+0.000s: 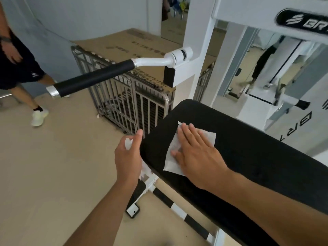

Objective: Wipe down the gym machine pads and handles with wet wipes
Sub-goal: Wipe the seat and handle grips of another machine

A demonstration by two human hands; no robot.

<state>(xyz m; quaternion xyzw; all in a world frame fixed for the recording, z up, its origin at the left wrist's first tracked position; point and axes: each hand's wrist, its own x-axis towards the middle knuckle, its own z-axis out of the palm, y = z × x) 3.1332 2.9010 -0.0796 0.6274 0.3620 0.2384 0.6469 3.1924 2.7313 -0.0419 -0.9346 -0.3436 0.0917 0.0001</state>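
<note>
We press the wet wipe (191, 148) flat under our right hand (197, 153) on the black pad (257, 157), left hand (128, 153) gripping its edge; mid pad-wiping, the handle (94, 79) likely next.

A white wet wipe (192, 150) lies spread flat on the top of a black padded cushion (248, 157), near the cushion's left end, its corners sticking out past the fingers laid on it. The pad is wide, matte and rounded at its edge, slanting from upper left to lower right. Beyond it a long handle (94, 78) juts out to the left from the white frame (197, 32), with a black foam sleeve and a silver end cap.
</note>
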